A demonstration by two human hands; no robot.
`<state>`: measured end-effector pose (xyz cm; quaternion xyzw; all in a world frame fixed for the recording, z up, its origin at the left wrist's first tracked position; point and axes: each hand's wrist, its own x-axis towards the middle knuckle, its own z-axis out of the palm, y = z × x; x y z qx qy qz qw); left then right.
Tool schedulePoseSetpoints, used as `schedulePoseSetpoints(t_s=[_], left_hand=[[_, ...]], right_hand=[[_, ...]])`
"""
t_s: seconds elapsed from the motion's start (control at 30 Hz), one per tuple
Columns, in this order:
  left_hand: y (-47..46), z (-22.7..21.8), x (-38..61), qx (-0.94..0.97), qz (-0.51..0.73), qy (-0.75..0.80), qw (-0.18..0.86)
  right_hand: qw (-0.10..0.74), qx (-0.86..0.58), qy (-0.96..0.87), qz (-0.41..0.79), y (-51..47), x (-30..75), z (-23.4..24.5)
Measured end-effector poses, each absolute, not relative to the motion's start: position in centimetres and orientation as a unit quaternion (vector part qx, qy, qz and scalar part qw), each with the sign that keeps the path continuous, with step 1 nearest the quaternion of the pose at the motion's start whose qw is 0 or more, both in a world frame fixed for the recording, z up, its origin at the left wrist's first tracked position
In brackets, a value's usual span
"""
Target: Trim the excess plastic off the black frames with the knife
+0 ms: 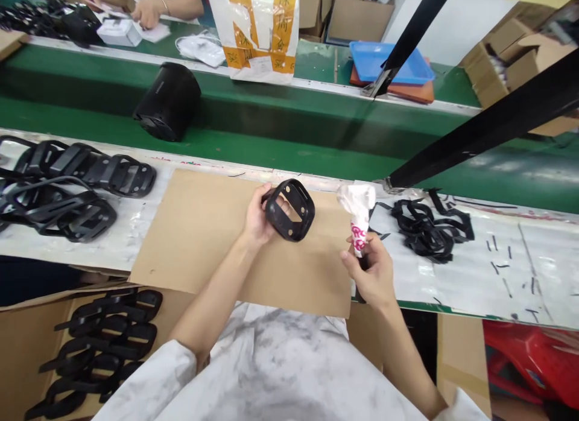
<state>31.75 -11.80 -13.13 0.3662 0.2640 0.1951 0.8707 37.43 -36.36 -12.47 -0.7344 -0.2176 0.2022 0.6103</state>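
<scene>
My left hand [257, 219] grips a black rounded-square plastic frame [290, 210] and holds it up above a brown cardboard sheet [203, 240]. My right hand [373, 273] is closed around a small tool wrapped in white plastic with pink print [359, 216], held upright just right of the frame. The tool's lower end is hidden in my fist. The wrapped tip and the frame are a short gap apart.
Rows of black frames [67, 186] lie at the left, more in a carton [108, 342] below. Black trimmed strips [427, 225] pile at the right. A black cylinder [168, 101] sits on the green conveyor [280, 143]. Another person's hands [145, 11] work across it.
</scene>
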Motion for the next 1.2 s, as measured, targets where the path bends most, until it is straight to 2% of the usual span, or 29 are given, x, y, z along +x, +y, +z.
schedulePoseSetpoints(t_s=[0.07, 0.2, 0.47, 0.57, 0.67, 0.73, 0.83, 0.93, 1.07, 1.2], left_hand=[[-12.3, -11.3, 31.4, 0.363, 0.175, 0.257, 0.879], [-13.5, -9.3, 31.1, 0.362, 0.153, 0.254, 0.884], [-13.2, -12.5, 30.5, 0.385, 0.111, 0.289, 0.87], [-13.5, -14.1, 29.7, 0.523, 0.161, 0.294, 0.783], [-14.2, -14.8, 28.4, 0.721, 0.214, 0.259, 0.606], [-14.6, -15.0, 27.9, 0.781, 0.192, 0.191, 0.563], [-14.9, -15.3, 28.4, 0.78, 0.147, 0.13, 0.595], [-14.6, -16.0, 30.6, 0.727, 0.172, 0.16, 0.645], [-13.2, -17.0, 33.5, 0.602, 0.219, 0.201, 0.741], [-12.4, -18.1, 33.6, 0.592, 0.165, 0.175, 0.769]], right_hand=[[0.618, -0.73, -0.246, 0.154, -35.7, 36.8, -11.8], [0.596, -0.735, -0.282, 0.158, -34.0, 35.8, -11.2], [0.511, -0.783, -0.318, 0.156, -33.1, 36.2, -12.2], [0.517, -0.789, -0.272, 0.19, -32.7, 36.6, -13.0], [0.571, -0.754, -0.192, 0.261, -32.0, 37.0, -13.6], [0.61, -0.714, -0.134, 0.316, -31.5, 37.3, -13.7], [0.64, -0.684, -0.09, 0.34, -31.1, 38.0, -13.5], [0.648, -0.675, -0.092, 0.342, -31.5, 38.6, -13.2], [0.612, -0.705, -0.134, 0.333, -33.7, 38.6, -13.2], [0.599, -0.719, -0.136, 0.324, -35.8, 38.0, -13.7]])
